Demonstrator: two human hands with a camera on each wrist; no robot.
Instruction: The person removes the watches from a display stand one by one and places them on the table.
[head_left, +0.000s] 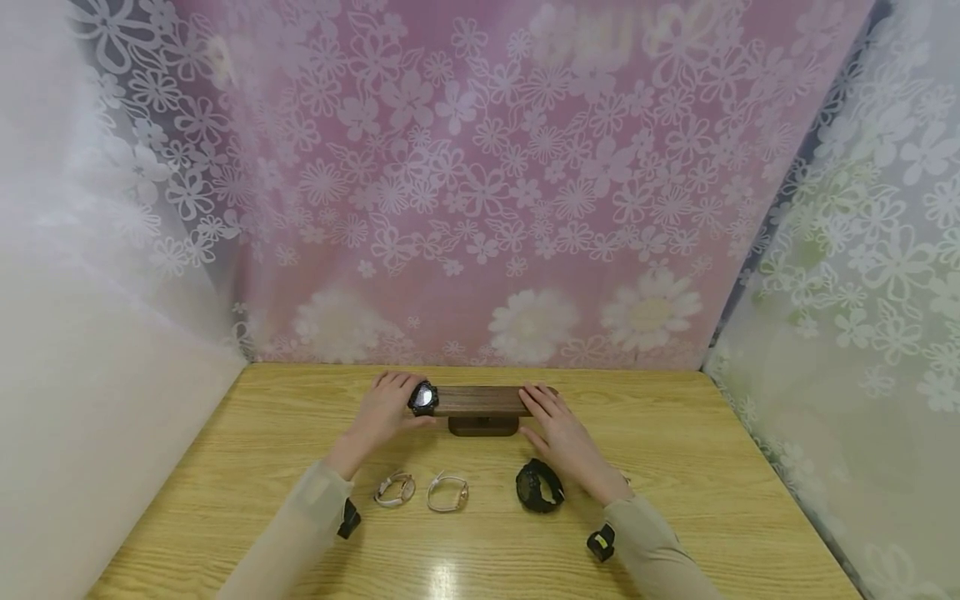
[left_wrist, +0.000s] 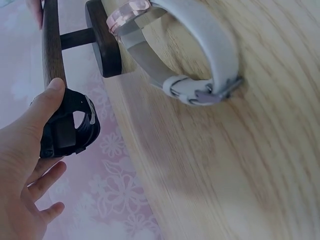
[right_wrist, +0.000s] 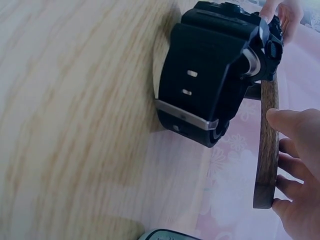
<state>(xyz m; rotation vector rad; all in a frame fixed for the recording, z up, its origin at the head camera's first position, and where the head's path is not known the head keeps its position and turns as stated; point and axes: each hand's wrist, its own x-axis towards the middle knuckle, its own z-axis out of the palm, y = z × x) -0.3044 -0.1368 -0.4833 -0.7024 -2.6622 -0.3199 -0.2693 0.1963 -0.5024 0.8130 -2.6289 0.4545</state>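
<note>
A dark wooden watch stand (head_left: 480, 402), a bar on a short post and base, stands toward the back of the table. My left hand (head_left: 382, 408) holds a black watch (head_left: 424, 398) looped round the bar's left end. In the left wrist view, the thumb lies where bar and watch strap (left_wrist: 65, 132) meet; the other fingers are partly hidden behind. At the opposite end, my right hand (head_left: 564, 433) grips the bar, thumb on the near side and fingers over the far side. The right wrist view shows that bar end (right_wrist: 267, 165) between thumb and fingers.
Two white-strapped watches, one on the left (head_left: 407, 490) and one nearer the middle (head_left: 462, 497), lie in front of the stand. A larger black watch (head_left: 528, 487) sits near my right wrist. Part of a rounded dial (right_wrist: 167, 235) shows low in the right wrist view. Floral curtains (head_left: 480, 208) surround the table.
</note>
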